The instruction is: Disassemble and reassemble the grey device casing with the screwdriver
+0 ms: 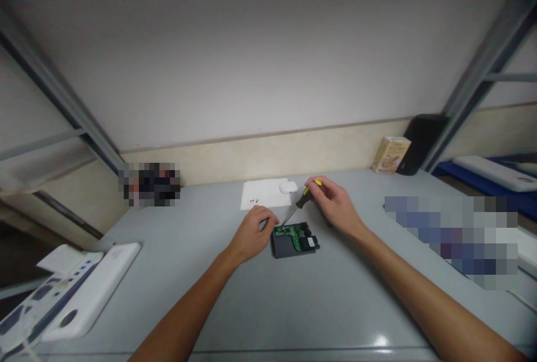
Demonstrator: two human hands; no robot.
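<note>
A dark flat electronic device (289,248) with an exposed green circuit board (297,239) lies on the table in front of me. My left hand (253,232) is at its upper left corner, with curled thumb and forefinger around that corner, close to the screwdriver tip. My right hand (334,202) grips a yellow-and-black screwdriver (305,197) by its handle. The shaft slants down to the left, and its tip meets the board's upper left corner. Whether a screw sits under the tip is too small to see.
Behind the device lies a white sheet (264,191) bearing several tiny dark screws (254,201) and a white rounded case (288,187). A yellow box (391,155) and a black speaker-like object (422,144) stand back right. A white power bank-like slab (94,289) is at left.
</note>
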